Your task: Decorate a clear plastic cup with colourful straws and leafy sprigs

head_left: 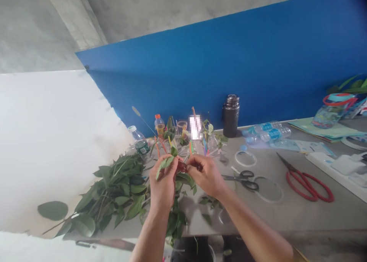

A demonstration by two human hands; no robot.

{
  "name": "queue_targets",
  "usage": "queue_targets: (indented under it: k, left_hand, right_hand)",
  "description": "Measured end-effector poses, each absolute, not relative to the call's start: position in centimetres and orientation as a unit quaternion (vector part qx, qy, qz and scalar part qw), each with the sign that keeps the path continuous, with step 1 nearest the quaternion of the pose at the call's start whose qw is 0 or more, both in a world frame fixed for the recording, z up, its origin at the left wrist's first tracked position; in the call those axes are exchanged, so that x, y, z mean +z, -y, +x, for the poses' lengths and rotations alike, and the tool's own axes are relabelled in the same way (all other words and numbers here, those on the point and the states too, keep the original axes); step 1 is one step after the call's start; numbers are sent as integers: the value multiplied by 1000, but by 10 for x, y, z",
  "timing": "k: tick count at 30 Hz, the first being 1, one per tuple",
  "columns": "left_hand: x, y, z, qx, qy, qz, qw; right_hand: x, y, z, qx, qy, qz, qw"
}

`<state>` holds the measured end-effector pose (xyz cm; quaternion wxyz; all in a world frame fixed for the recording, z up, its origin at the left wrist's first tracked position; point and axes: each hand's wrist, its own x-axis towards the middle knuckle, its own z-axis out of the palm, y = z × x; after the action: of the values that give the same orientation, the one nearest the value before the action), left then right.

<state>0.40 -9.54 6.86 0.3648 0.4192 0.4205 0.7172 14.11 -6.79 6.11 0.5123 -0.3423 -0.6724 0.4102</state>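
In the middle of the view my left hand (pixel 163 180) is closed around a leafy sprig (pixel 165 165), whose green leaves stick out over the fingers. My right hand (pixel 204 174) is beside it, thumb and fingers pinched together close to the left fingertips. What the right fingers pinch is too small to make out. Beneath both hands lie more cut leaves (pixel 185 179). Black-handled scissors (pixel 245 179) rest just right of my right hand. A large pile of leafy branches (pixel 120 189) spreads to the left of my left hand.
Behind the hands stand a green-labelled bottle (pixel 142 147), an orange-capped bottle (pixel 159 126) and a dark thermos (pixel 231 117). To the right lie red-handled shears (pixel 308 185), a roll of white tape (pixel 246 159), plastic bottles (pixel 275 133) and a white power strip (pixel 323 164). A blue panel (pixel 229 63) rises behind the table.
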Motion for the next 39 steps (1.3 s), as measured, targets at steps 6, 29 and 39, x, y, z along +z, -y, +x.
queue_targets:
  k: [6, 29, 39]
  left_hand:
    - [61, 92, 6, 704, -432, 449, 341]
    - [107, 72, 13, 684, -362, 459, 436]
    - [78, 29, 23, 639, -449, 537, 317]
  right_hand:
    - [58, 69, 141, 423, 651, -354, 522]
    - [55, 30, 212, 343, 790, -375, 343]
    - [42, -17, 208, 281, 697, -478, 455]
